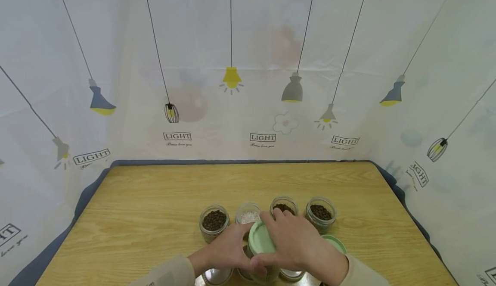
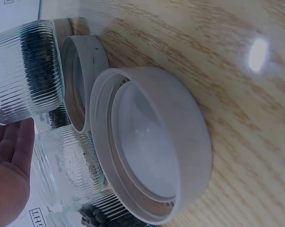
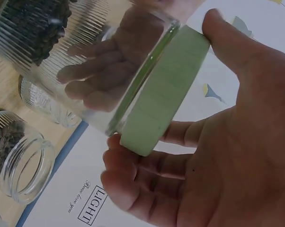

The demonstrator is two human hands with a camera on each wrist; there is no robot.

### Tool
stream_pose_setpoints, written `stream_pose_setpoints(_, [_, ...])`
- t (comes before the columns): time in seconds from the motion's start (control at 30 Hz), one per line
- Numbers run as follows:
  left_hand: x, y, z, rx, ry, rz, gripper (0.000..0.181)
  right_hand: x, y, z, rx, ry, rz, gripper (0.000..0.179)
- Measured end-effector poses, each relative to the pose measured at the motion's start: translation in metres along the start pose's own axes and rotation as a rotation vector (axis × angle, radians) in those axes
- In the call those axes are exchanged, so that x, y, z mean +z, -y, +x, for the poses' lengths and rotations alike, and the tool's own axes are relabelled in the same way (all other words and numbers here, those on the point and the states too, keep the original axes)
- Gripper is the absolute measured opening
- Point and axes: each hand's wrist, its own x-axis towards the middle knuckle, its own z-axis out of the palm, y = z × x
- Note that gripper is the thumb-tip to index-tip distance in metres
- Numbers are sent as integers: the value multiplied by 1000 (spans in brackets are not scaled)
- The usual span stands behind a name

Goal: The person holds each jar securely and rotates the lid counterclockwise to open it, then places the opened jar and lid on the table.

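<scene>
Between my two hands is a ribbed glass jar (image 3: 88, 28) of dark pellets, tilted, with a pale green lid (image 1: 260, 237) at its mouth. My left hand (image 1: 230, 249) holds the jar's glass side from the left; its fingers show through the glass in the right wrist view. My right hand (image 1: 294, 240) grips the lid's rim, thumb on one edge and curled fingers on the other. Whether the lid's thread is engaged cannot be seen. In the left wrist view the left hand (image 2: 10, 161) is only partly visible beside the jar (image 2: 38, 66).
Behind the hands stand lidless jars: two of dark pellets (image 1: 209, 235) (image 1: 320, 225), one of white grains (image 1: 248, 204), and another dark-filled jar (image 1: 284, 198). A second green lid (image 1: 335, 243) lies at right. Upturned lids (image 1: 218, 276) (image 1: 292, 274) lie at the wooden table's (image 1: 155, 204) near side.
</scene>
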Motion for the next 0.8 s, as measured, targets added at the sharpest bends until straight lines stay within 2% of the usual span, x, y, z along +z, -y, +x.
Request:
stream_pose_setpoints(0.13, [1, -1, 0, -12, -4, 2, 64, 0, -1, 1, -36, 16, 34, 84])
stream_pose_setpoints(0.3, [0, -3, -1, -36, 3, 0, 70, -4, -4, 2, -119, 38, 79, 68])
stream_pose_setpoints(0.43, [0, -4, -1, -60, 19, -40, 71, -8, -7, 1, -200, 76, 98, 71])
stream_pose_setpoints(0.57, [1, -5, -2, -51, 15, -46, 70, -11, -9, 0, -272, 112, 114, 78])
stream_pose_setpoints(0.67, [2, -5, -2, -28, 11, -43, 70, -11, -10, -1, -274, 124, 121, 86])
stream_pose_setpoints(0.73, [2, -4, -2, -16, 4, -23, 68, -9, -9, -1, -243, 80, 97, 86])
stream_pose_setpoints(0.8, [3, -3, -1, -12, 10, -28, 67, -7, -6, -2, -175, 25, 70, 85])
